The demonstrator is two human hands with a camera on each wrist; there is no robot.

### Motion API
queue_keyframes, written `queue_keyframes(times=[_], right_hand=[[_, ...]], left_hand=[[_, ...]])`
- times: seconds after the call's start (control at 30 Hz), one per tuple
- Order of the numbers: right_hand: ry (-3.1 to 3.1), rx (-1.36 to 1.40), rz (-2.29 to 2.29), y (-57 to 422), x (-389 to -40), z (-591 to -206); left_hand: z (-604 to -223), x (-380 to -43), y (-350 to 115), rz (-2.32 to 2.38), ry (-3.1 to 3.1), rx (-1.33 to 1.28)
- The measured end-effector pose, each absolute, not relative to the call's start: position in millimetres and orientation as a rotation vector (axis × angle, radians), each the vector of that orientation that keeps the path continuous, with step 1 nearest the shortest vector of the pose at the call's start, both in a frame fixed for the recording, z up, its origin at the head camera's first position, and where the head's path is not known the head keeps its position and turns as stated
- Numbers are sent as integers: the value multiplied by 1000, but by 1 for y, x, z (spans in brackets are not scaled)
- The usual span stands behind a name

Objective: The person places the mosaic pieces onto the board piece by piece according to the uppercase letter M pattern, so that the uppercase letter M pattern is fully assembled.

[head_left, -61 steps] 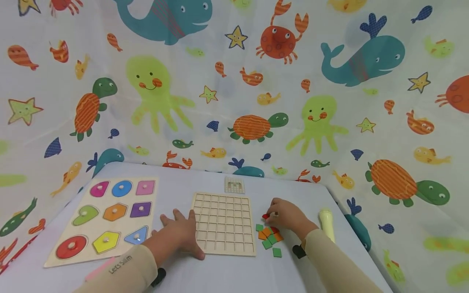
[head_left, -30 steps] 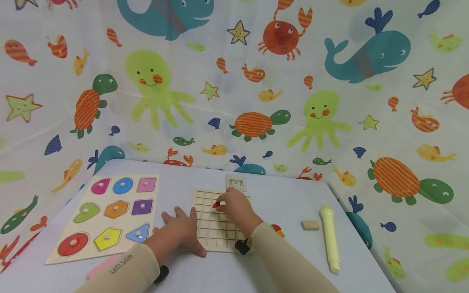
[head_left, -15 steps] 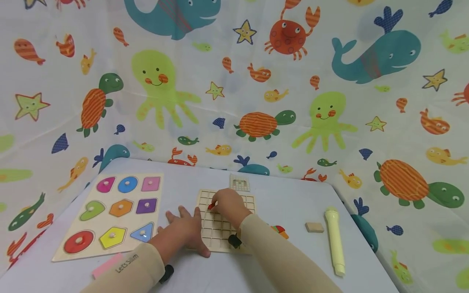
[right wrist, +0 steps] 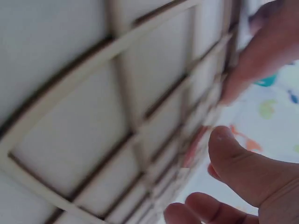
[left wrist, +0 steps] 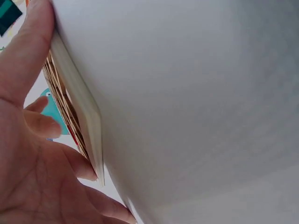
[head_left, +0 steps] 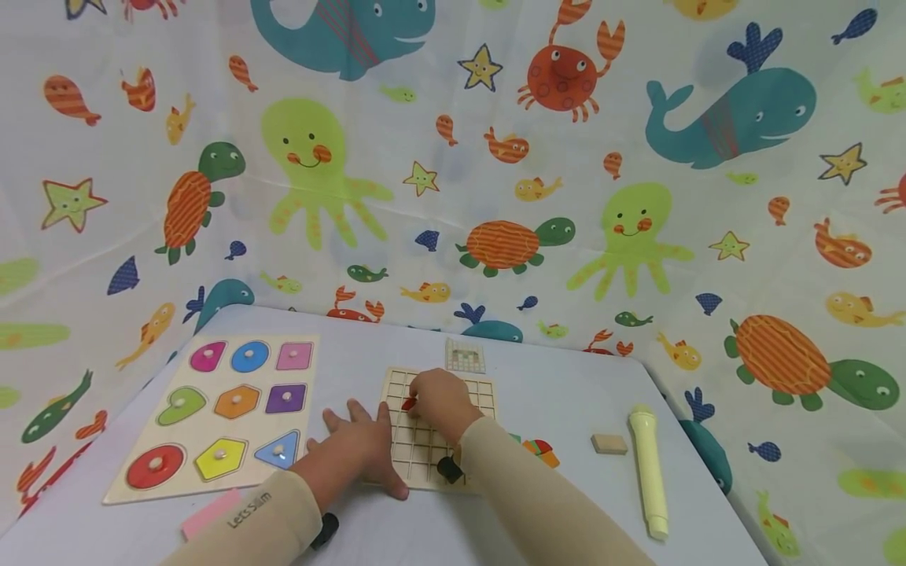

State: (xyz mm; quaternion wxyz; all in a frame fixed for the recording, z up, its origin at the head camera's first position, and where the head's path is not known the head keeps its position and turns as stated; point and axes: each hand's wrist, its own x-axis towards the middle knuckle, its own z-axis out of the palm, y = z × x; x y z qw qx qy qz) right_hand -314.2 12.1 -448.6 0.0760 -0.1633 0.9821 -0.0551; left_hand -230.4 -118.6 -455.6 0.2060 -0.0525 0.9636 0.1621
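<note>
While outspread left hand (head_left: 359, 445) touches grid board (head_left: 405, 453) at eight o'clock, right hand (head_left: 444, 404) meets red tile (head_left: 408, 404); grip unclear.

Head cam: bright, even lt. R wrist cam: grid board (right wrist: 70, 135) blurry beside fingers (right wrist: 203, 205), backdrop (right wrist: 287, 126) beyond overexp.

Left hand (left wrist: 33, 161), fingers spread, against a wooden board (left wrist: 85, 105) beside white tabletop (left wrist: 187, 116)

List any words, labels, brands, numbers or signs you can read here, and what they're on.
"Let's Slim": on the left sleeve.
Printed card beyond the wooden grid board: details too small to read.
No other readable text.
</note>
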Motion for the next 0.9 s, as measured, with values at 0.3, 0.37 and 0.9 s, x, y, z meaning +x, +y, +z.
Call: queue_keyframes(times=[0.3, 0.37, 0.9], right_hand=[[2899, -506, -334, 35, -270, -430], [2883, -487, -362, 45, -256, -426], [2925, -72, -626, 168, -208, -425]], left_hand=[[-455, -232, -117, 447, 2698, -137], [-454, -232, -118, 454, 2698, -141], [-445, -220, -118, 505, 2702, -138]])
